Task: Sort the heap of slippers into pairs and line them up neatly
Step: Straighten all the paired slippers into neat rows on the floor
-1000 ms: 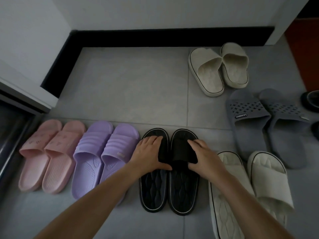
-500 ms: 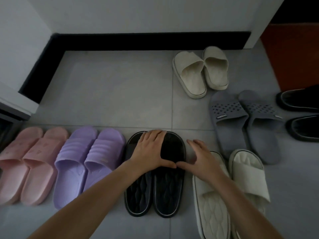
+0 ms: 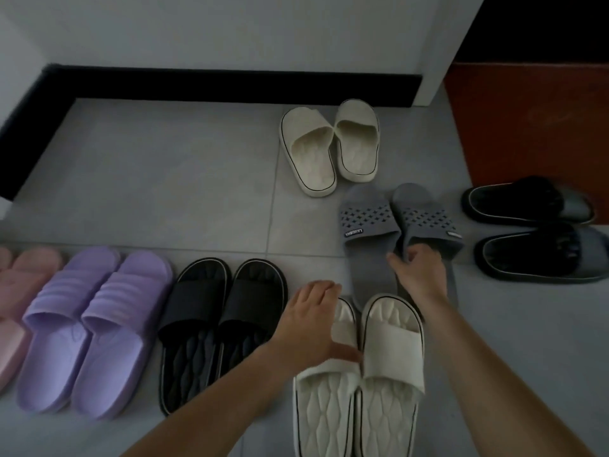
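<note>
Left hand [image 3: 313, 324] lies flat on the strap of the left slipper in the near cream pair [image 3: 392, 351], fingers fairly straight, thumb splayed toward its partner, clasping nothing. Right hand [image 3: 418, 275], just beyond that pair, curls its fingers at the strap opening of the right grey perforated slipper [image 3: 425, 219] and grips its inner edge (fingertips tucked out of sight). The left grey slipper [image 3: 365, 225] sits beside the thumb. Left of the left hand runs the row: black slippers [image 3: 211, 301], purple slippers [image 3: 99, 308], pink slippers [image 3: 29, 268]. Beyond the right hand, a second cream pair [image 3: 329, 146]; to its right, black-and-grey slides [image 3: 520, 258].
</note>
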The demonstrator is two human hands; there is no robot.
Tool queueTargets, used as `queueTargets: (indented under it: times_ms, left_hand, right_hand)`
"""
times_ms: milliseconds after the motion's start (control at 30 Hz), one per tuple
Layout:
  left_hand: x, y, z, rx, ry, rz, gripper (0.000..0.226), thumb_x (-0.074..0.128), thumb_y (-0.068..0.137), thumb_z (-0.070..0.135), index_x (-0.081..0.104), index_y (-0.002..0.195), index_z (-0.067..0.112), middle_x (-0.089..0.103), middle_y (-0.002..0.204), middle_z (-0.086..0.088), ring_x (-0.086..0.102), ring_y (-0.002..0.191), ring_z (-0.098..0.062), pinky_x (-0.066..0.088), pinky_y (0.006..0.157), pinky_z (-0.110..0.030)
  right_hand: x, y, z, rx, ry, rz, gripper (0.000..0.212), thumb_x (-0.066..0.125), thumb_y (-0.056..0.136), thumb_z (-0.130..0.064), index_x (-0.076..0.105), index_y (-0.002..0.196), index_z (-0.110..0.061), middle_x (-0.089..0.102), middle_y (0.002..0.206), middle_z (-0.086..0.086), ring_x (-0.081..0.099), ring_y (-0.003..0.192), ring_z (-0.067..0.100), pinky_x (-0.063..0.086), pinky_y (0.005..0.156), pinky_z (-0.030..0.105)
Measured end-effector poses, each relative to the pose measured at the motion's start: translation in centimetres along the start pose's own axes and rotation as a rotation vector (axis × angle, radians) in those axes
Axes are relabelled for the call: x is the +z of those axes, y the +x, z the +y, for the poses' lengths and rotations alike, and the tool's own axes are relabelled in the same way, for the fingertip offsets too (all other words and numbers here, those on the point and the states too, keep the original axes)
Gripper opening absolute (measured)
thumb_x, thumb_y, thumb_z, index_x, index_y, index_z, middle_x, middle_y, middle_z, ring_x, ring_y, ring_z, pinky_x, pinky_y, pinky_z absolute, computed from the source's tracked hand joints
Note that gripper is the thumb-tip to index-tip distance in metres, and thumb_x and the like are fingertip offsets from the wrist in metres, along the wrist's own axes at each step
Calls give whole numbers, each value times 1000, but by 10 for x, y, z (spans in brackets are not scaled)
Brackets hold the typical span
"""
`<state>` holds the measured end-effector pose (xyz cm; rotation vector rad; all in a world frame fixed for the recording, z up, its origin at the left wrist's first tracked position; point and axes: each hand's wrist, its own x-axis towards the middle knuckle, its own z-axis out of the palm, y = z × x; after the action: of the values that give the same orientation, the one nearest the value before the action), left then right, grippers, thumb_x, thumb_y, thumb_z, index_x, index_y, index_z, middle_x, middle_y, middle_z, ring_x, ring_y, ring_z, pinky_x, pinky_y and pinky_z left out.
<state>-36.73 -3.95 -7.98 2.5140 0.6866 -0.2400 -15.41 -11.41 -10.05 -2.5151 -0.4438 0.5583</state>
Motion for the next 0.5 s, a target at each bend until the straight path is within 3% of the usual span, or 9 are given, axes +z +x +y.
queueTargets:
  times_ms: [233, 400, 500]
  left_hand:
    - [40, -5, 40, -50, 46, -30, 122, 55, 45, 85, 17, 144, 24, 27, 149, 0, 20, 140, -22, 10, 117, -44]
    - [37, -5, 33, -98, 36, 56, 121, 42, 38, 92, 27, 138, 28, 33, 144, 6, 25, 137, -17, 14, 116, -37]
    - [31, -7, 31, -126, 12, 73, 120, 41, 35, 91, 24, 137, 29, 30, 145, 8, 21, 139, -15, 11, 117, -35]
  right_hand:
    - [-6, 6, 24, 21, 30, -28, 65, 73, 72, -47, 53, 119, -6, 60, 117, 19, 59, 107, 35, 49, 87, 40]
    - [-8, 10, 26, -9, 32, 8, 71, 72, 71, -51, 52, 122, -7, 58, 120, 18, 57, 110, 36, 49, 91, 44]
    - [-4, 18, 9, -33, -18, 5, 67, 69, 72, -56, 55, 113, -5, 59, 112, 19, 59, 101, 37, 49, 84, 41]
